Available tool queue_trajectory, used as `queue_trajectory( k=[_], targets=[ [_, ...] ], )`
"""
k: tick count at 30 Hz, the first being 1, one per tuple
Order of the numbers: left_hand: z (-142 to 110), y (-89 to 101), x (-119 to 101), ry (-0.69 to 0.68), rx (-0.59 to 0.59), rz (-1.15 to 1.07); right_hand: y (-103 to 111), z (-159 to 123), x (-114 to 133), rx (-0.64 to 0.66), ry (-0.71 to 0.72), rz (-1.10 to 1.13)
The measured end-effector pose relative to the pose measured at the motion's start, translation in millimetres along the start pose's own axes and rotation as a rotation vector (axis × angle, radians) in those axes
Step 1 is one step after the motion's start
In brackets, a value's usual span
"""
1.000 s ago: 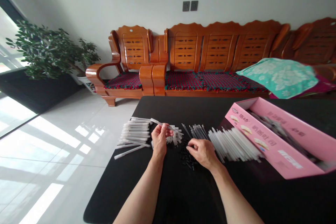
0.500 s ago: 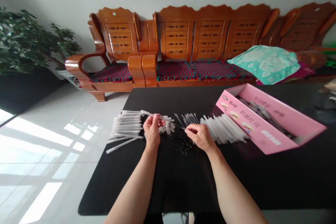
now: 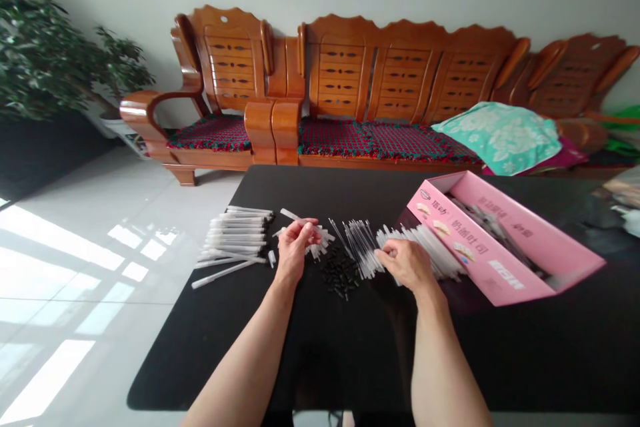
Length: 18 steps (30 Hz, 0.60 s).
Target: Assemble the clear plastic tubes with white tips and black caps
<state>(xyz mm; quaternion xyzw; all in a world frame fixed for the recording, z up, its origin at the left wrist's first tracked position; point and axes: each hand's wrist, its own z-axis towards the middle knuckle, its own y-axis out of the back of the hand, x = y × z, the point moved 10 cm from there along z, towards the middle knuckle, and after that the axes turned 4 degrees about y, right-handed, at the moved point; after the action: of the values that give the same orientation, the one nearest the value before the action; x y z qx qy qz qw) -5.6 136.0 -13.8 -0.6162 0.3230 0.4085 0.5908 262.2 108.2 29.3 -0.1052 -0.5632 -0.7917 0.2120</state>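
My left hand (image 3: 294,248) is closed round a white pen barrel (image 3: 291,215) that sticks out up and to the left, above a small heap of white caps (image 3: 321,243). My right hand (image 3: 407,263) rests with curled fingers on the near end of a row of clear tubes (image 3: 430,247), beside a fan of thin refills (image 3: 357,240). What its fingertips pinch is hidden. A pile of small black parts (image 3: 339,271) lies between the hands. A stack of finished white pens (image 3: 235,233) lies to the left.
All of it sits on a black table (image 3: 350,347). An open pink box (image 3: 500,247) holding more parts stands at the right. A wooden sofa (image 3: 400,93) with a teal cloth (image 3: 500,137), an armchair (image 3: 220,93) and a plant (image 3: 55,60) stand behind.
My right hand has moved right, from the black parts and refills to the clear tubes. The left hand keeps hold of the barrel. The view has shifted a little.
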Motion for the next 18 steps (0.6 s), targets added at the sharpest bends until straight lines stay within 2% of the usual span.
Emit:
queue_trajectory(
  k=[3, 6, 9, 12, 15, 18],
  targets=[
    [-1, -9.7, 7, 0.061, 0.080, -0.047, 2, 2, 19, -0.107, 0.010, 0.242],
    [-5, -22.4, 15, 0.127, 0.171, -0.058, -25, 2, 56, 0.027, 0.055, 0.578],
    [-9, -32.4, 18, 0.153, 0.248, -0.038, -46, -2, 85, 0.123, 0.080, 0.678],
    [-6, -25.8, 13, 0.142, 0.215, -0.053, -54, -5, 91, 0.160, 0.075, 0.693],
    [1, -9.0, 4, 0.106, 0.125, -0.105, -60, -7, 86, 0.210, 0.047, 0.756],
    [4, -2.1, -1, 0.085, 0.110, -0.123, -67, -9, 83, 0.261, 0.009, 0.839]
  ],
)
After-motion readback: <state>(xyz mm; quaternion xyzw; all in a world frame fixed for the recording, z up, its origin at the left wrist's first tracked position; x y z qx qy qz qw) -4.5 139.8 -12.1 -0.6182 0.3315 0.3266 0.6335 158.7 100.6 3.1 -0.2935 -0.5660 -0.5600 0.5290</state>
